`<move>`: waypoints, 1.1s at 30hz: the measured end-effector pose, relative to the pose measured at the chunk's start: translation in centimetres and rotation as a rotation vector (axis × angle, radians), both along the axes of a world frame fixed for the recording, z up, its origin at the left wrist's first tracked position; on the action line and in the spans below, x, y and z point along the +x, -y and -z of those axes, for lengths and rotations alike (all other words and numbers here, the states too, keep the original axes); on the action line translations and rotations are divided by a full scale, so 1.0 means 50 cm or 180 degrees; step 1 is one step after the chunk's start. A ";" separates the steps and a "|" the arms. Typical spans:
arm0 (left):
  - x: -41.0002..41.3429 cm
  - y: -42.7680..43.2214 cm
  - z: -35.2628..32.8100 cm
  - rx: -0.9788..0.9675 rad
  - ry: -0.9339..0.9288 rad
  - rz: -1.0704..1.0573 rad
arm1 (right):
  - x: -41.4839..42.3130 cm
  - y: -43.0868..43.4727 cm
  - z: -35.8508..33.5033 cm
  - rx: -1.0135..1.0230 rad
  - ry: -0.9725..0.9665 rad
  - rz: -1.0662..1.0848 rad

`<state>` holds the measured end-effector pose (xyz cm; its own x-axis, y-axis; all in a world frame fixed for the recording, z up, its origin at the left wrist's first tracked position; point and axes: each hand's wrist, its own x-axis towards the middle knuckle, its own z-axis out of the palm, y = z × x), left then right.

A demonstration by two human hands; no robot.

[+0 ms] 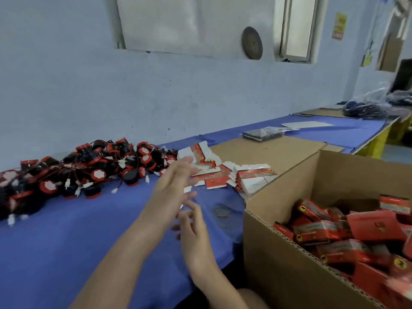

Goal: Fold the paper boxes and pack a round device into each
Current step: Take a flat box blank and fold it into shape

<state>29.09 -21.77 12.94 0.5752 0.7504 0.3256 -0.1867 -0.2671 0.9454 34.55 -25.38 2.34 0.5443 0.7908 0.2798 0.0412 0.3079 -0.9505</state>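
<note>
My left hand (176, 181) reaches up across the middle of the frame, fingers straight and spread, holding nothing; its fingertips lie over the near edge of the flat paper boxes (225, 172), though I cannot tell whether they touch. My right hand (194, 230) sits just below it, fingers loosely parted, also empty. Both hands are a little blurred.

The blue table cover (78, 241) fills the lower left and runs off to the far right of the frame. The round devices (93, 168), black and red with thin wires and white plugs, are heaped along the left, against the wall. The flat boxes are scattered at centre, partly on the open flap (267, 150) of the cardboard carton (278, 264) at lower right. That carton holds folded red boxes (356, 230). A few rubber bands (223, 212) lie on the cover beside its corner.

Further along the table are a dark packet in plastic (262, 133), a white sheet (307, 124) and a bag of dark cables (365, 105).

The pale blue wall (89, 85) is scuffed. High on it are a white panel (189, 23), a dark round disc (252, 43), a narrow window (296, 30) and a yellow notice (338, 25).
</note>
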 end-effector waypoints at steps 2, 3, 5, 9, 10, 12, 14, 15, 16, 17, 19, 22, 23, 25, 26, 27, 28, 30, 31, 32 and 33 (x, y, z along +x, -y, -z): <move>-0.050 -0.079 0.059 0.0214 -0.0400 -0.0662 | -0.006 -0.049 0.016 -0.0081 0.0029 -0.0027; -0.072 -0.118 0.087 0.0322 -0.0643 -0.0915 | -0.009 -0.073 0.020 -0.0177 0.0114 -0.0061; -0.116 -0.185 0.138 0.0516 -0.1139 -0.1331 | -0.009 -0.125 0.028 -0.0450 0.0379 -0.0087; -0.192 -0.269 0.259 0.1216 -0.2868 -0.1998 | 0.015 -0.218 0.056 -0.1135 0.1679 0.0383; -0.204 -0.278 0.285 0.1264 -0.3212 -0.2008 | 0.023 -0.237 0.061 -0.1342 0.2155 0.0553; -0.218 -0.291 0.316 0.1234 -0.3333 -0.1967 | 0.039 -0.271 0.069 -0.1639 0.2818 0.0724; -0.220 -0.298 0.323 0.1369 -0.3241 -0.1942 | 0.063 -0.301 0.077 -0.2024 0.3091 0.0651; -0.222 -0.302 0.324 0.1426 -0.3206 -0.1938 | 0.075 -0.313 0.081 -0.2273 0.3129 0.0579; -0.223 -0.304 0.324 0.1455 -0.3178 -0.1956 | 0.087 -0.321 0.086 -0.2496 0.3170 0.0564; -0.224 -0.304 0.323 0.1460 -0.3172 -0.1977 | 0.096 -0.326 0.092 -0.2635 0.3280 0.0618; -0.225 -0.302 0.325 0.1445 -0.3166 -0.1992 | 0.107 -0.331 0.101 -0.2575 0.3597 0.0785; -0.224 -0.299 0.322 0.1403 -0.3052 -0.2020 | 0.106 -0.330 0.100 -0.2251 0.3777 0.0845; -0.224 -0.298 0.322 0.1378 -0.3001 -0.2031 | 0.105 -0.329 0.097 -0.2224 0.3820 0.0859; -0.224 -0.293 0.321 0.1369 -0.2828 -0.2072 | 0.106 -0.324 0.090 -0.2012 0.3693 0.0795; -0.225 -0.291 0.318 0.1394 -0.2656 -0.2106 | 0.105 -0.320 0.086 -0.1771 0.3477 0.0634; -0.226 -0.288 0.313 0.1430 -0.2433 -0.2143 | 0.102 -0.314 0.080 -0.1438 0.3205 0.0395; -0.229 -0.286 0.308 0.1475 -0.2214 -0.2174 | 0.096 -0.308 0.072 -0.1060 0.3009 0.0154; -0.238 -0.279 0.297 0.1579 -0.1827 -0.2160 | 0.075 -0.292 0.054 -0.0352 0.2949 -0.0168; -0.244 -0.273 0.291 0.1573 -0.1678 -0.2084 | 0.062 -0.284 0.046 -0.0063 0.2924 -0.0244; -0.251 -0.263 0.284 0.1497 -0.1545 -0.1950 | 0.049 -0.278 0.040 0.0174 0.2812 -0.0293; -0.258 -0.250 0.277 0.1426 -0.1459 -0.1806 | 0.036 -0.272 0.034 0.0328 0.2596 -0.0347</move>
<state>16.20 -9.26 -0.89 0.2987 0.8207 0.4871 0.4633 -0.5709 0.6778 36.35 -11.80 0.62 0.0609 0.7762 0.6275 0.6703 0.4341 -0.6019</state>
